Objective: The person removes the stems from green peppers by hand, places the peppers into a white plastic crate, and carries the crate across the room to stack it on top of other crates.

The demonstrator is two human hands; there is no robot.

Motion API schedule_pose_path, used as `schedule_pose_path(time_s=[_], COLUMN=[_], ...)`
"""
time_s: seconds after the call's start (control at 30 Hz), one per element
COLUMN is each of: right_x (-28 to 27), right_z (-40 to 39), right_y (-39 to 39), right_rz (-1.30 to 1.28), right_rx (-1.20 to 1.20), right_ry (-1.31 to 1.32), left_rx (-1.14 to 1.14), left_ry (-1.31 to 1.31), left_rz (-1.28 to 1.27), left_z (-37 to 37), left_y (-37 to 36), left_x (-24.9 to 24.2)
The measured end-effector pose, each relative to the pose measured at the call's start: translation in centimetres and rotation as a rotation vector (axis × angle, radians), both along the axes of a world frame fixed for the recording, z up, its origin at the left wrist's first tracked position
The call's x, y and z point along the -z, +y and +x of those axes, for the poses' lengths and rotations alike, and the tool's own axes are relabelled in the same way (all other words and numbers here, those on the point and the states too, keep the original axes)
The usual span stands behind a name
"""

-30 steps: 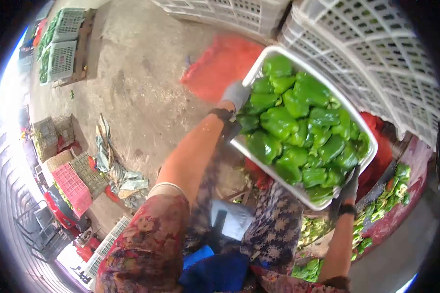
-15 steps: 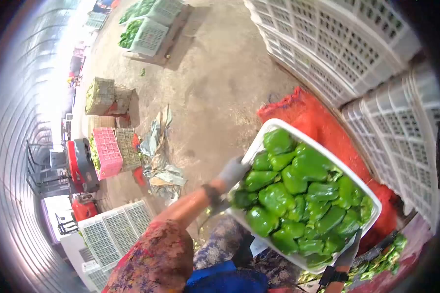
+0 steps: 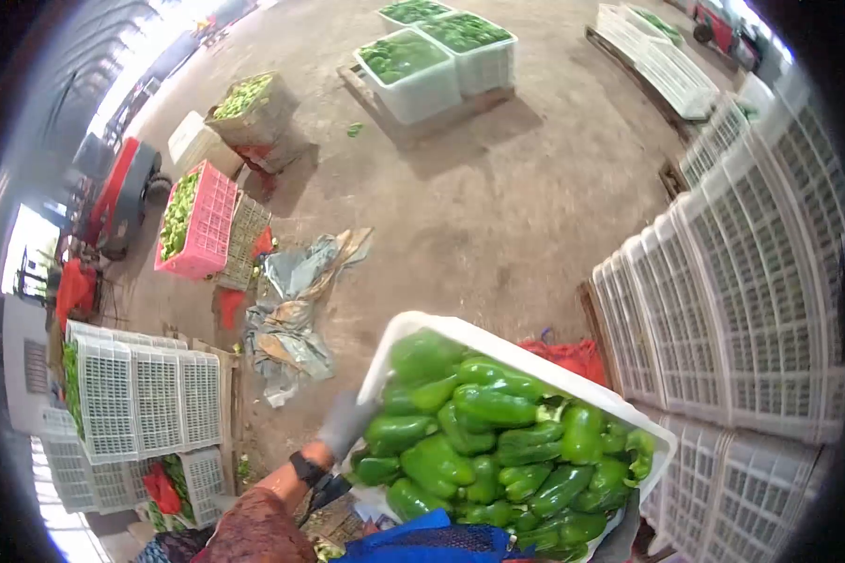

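Note:
A white plastic crate (image 3: 526,349) full of green bell peppers (image 3: 488,441) is held up in front of my body. My left hand (image 3: 345,422), in a grey glove and blurred by motion, is closed on the crate's left rim. At the lower right corner my right hand (image 3: 622,530), also gloved, grips the crate's side, mostly hidden by the crate. Blue cloth (image 3: 427,542) at my waist lies against the crate's near edge.
Tall stacks of white crates (image 3: 723,291) line the right. Pepper-filled crates (image 3: 408,80) stand on a pallet ahead. Crumpled sheeting (image 3: 296,291) lies left on the floor, near a pink crate (image 3: 202,220). More white crates (image 3: 150,389) stand at lower left.
The view has swung right, bringing the far pallet to the centre. The crate, still in both hands, appears lower and further left, and less red sacking shows beside it.

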State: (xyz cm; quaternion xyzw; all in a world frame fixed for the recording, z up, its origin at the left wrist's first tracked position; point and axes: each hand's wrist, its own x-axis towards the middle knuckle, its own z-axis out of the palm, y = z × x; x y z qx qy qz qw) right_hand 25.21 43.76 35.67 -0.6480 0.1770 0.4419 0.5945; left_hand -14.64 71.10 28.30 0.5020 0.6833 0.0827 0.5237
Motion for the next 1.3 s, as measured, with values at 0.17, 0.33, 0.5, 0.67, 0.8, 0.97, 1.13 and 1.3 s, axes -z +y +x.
schedule_pose_path(time_s=[0.17,0.33,0.5,0.67,0.8,0.97,1.13,1.3], right_x=[1.8,-2.5,-1.5,1.2,0.8,-2.3,0.5,-2.0], right_z=[2.5,1.0,3.5,6.8,7.8,5.1,1.5,-4.7], right_y=[6.5,20.9,31.5,41.8,50.1,60.9,69.3,78.3], right_rz=[-0.088,-0.043,-0.009,-0.125,0.004,0.020,0.060,0.026], right_rx=[-0.311,-0.677,-0.895,-0.949,-1.124,-1.275,-1.344,-1.391], right_ry=[-0.171,-0.471,-0.407,-0.280,-0.365,-0.350,-0.381,-0.389], left_rx=[-0.416,-0.776,-0.878,-1.087,-1.185,-1.468,-1.607,-1.518], left_ry=[-0.164,-0.243,-0.169,-0.040,-0.207,-0.220,-0.255,-0.230], left_rz=[0.097,0.108,0.066,0.149,0.280,0.324,0.293,0.322], left_z=[-5.6,-7.8,-9.3,-7.1,-2.4,1.1,-2.0,-5.8], left_y=[-0.5,-0.8,0.0,3.5,6.3,8.4,11.1,21.0], left_x=[-2.0,-3.1,-2.0,-1.7,-5.9,-7.7,-3.6,-3.8])
